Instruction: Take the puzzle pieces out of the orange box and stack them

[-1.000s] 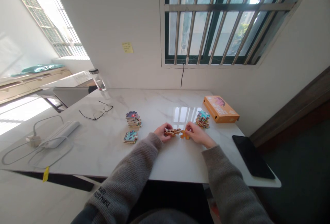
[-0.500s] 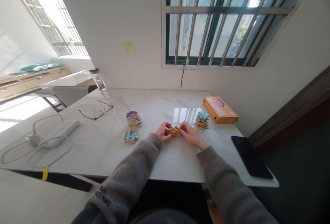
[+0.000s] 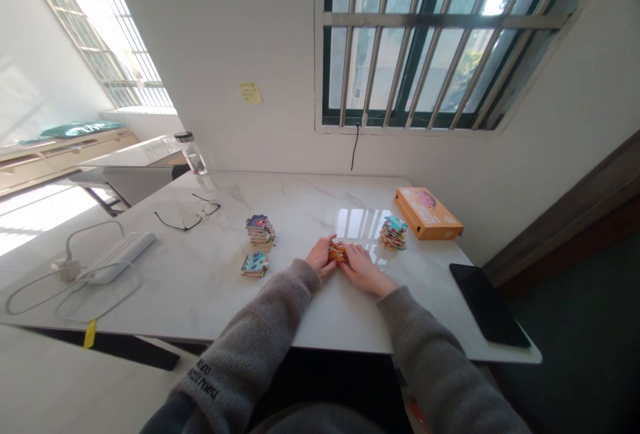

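Note:
A small bunch of orange-brown jigsaw puzzle pieces [image 3: 337,253] is held between my hands, just over the white marbled table. My left hand [image 3: 321,254] grips the bunch from the left, and my right hand [image 3: 361,266] closes on it from the right. Fingers cover part of the pieces. Left of my hands stands a tall stack of puzzle pieces [image 3: 261,234] with a dark piece on top. In front of it lies a lower stack of teal-patterned pieces [image 3: 255,265]. Another stack [image 3: 393,233], topped with light blue, stands to the right.
An orange box [image 3: 429,213] lies at the back right, with a black tablet [image 3: 488,304] near the right edge. Eyeglasses [image 3: 193,215], a white power strip [image 3: 120,259] with cables, and a bottle [image 3: 191,154] are on the left. A barred window is above.
My hands have drawn closer together around the puzzle pieces. My right hand has moved left and now lies flatter against the bunch. The stacks stay where they were.

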Demonstrator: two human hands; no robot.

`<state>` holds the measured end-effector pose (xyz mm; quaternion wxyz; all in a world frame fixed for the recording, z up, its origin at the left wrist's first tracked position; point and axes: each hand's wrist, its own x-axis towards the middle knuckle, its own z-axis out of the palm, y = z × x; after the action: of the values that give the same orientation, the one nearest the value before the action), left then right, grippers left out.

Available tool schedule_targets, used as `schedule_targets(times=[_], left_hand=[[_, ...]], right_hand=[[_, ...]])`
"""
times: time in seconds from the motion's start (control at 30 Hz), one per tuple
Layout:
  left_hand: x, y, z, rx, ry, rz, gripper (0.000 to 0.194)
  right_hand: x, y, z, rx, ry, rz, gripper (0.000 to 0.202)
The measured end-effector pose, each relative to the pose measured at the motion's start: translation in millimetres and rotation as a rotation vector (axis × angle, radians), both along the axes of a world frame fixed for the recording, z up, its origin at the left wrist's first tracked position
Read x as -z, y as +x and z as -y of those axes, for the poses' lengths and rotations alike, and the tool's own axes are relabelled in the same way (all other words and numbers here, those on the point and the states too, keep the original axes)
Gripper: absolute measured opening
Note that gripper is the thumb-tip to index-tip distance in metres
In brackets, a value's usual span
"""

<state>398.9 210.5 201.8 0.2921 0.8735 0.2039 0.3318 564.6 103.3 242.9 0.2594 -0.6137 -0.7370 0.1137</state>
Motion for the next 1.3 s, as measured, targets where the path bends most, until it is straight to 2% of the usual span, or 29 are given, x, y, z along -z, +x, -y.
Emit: schedule_targets(times=[0.13,0.2,0.3,0.4,0.57,0.77,0.97,1.07,1.3], left_hand=[[-3.7,0,5,0.032,0.021,0.063,0.074],[-7.0,-2,3,0.027,0.044,0.04,0.065],[-12.0,-5,-3,0.01,0.074,-0.041,0.046],[-15.1,-9,-8,-0.007,0.073,-0.079,0.036],[-19.4,-16,-10,-0.029,0.093,-0.119,0.043],[-21.6,-18,-10,0.005,-0.032,-0.158,0.043],[-17.7,-13,-6,-0.104,0.032,-0.178,0.041],[-17.1,-14,-6,-0.152,0.043,-0.193,0.04],[-14.6,-14,-8,-0.018,0.014,-0.116,0.037]], right_hand=[[-0.6,-5,0,-0.014,0.012,0.023,0.033],[-1.1,-2,-2,-0.009,0.039,0.004,0.025],[-1.4,5,-4,0.004,0.106,-0.035,0.022],[-1.1,9,-5,-0.014,0.143,-0.052,0.023],[1.8,12,-7,0.021,0.153,-0.021,0.033],[3.3,15,-7,0.016,0.102,0.013,0.049],[-3.6,26,0,-0.092,0.03,-0.13,0.052],[-5.4,29,2,-0.1,-0.004,-0.162,0.057],[-3.7,19,-3,0.0,0.04,-0.083,0.041]])
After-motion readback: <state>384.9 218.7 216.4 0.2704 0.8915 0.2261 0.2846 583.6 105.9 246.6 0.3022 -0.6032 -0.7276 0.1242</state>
